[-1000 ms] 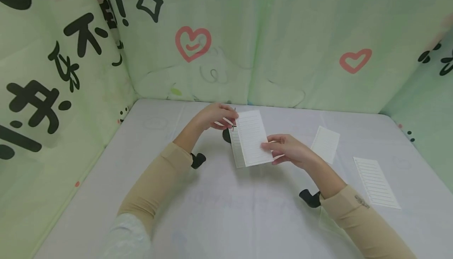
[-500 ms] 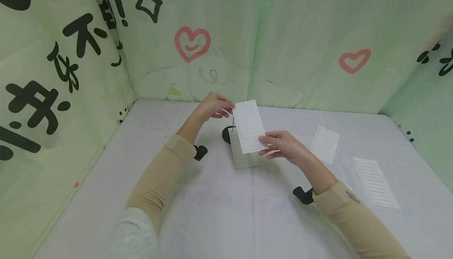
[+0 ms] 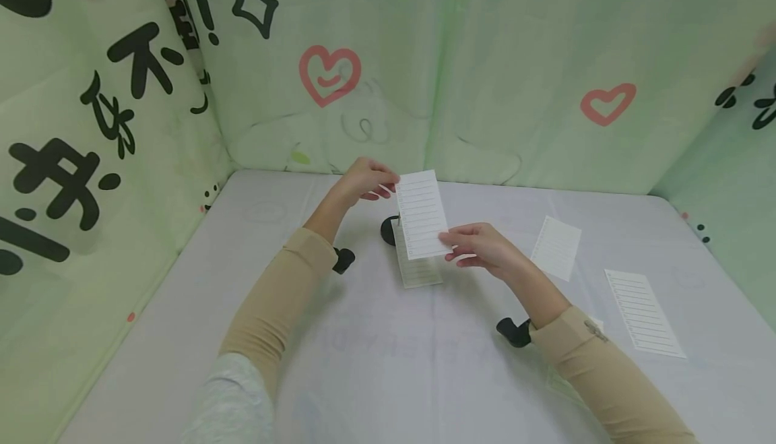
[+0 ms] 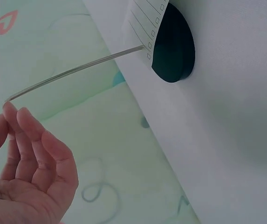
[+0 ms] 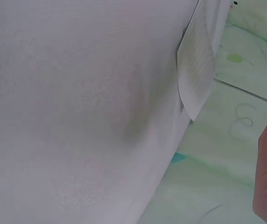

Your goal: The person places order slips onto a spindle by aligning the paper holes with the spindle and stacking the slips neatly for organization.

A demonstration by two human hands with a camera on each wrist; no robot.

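A thin metal spike (image 4: 77, 70) rises from a round black base (image 3: 388, 228) at the back middle of the white table (image 3: 388, 363). One lined paper slip (image 3: 418, 272) lies at the spike's foot, seen also as the lower slip (image 5: 197, 65) in the right wrist view. My right hand (image 3: 479, 245) pinches a second lined slip (image 3: 421, 213) by its lower right corner and holds it up against the spike. My left hand (image 3: 364, 180) is at that slip's top left corner. In the left wrist view its fingers (image 4: 26, 172) are loosely curled, one fingertip touching the spike's tip.
Two more lined slips lie on the table to the right, one nearer the middle (image 3: 556, 247) and one by the right edge (image 3: 644, 311). Green printed cloth walls (image 3: 485, 60) close in the back and both sides. Black wrist cameras (image 3: 514, 331) hang under both forearms.
The held slip has risen and moved slightly left and back, uncovering the slip beneath it. My left hand has lifted along with it to the spike's tip.
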